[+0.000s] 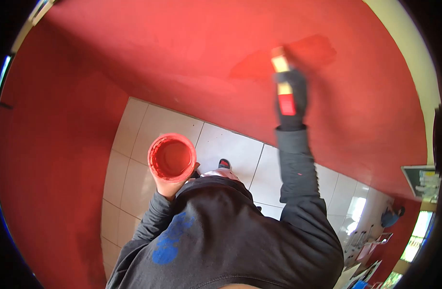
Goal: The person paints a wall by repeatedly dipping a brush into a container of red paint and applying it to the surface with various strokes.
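My left hand (167, 187) is bare and holds a round container of red paint (172, 158) from below, over the floor; most of its fingers are hidden under the container. My right hand (293, 98), in a dark glove, is closed around a paintbrush (287, 103) with a red and yellow handle. The brush head points up and is at the red wall (206, 48), beside a darker, wet-looking patch of paint (317, 50). The brush and glove are slightly blurred.
White floor tiles (230, 139) run along the wall's foot. Another red wall (52, 144) stands at the left. At the far lower right are a person in blue (390, 217) and assorted items. A framed board (420, 180) hangs at the right.
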`<action>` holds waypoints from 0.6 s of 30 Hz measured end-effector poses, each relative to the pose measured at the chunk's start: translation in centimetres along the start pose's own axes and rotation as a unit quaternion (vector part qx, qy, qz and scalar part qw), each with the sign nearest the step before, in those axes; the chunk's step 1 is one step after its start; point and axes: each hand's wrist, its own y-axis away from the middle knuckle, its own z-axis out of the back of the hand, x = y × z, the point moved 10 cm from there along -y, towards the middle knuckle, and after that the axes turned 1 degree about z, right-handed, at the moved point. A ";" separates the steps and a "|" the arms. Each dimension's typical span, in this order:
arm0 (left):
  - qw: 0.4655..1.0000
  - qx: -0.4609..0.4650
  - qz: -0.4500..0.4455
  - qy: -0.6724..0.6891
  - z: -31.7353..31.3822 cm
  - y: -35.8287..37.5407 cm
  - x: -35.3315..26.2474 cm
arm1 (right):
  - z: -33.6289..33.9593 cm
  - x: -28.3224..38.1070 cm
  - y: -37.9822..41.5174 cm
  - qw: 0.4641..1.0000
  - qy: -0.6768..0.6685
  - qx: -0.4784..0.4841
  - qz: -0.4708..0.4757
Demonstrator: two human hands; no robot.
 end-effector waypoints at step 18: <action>0.999 0.000 0.000 0.034 -0.5 -1.0 -0.9 | -15.2 -5.9 10.5 0.983 -0.003 0.182 -0.022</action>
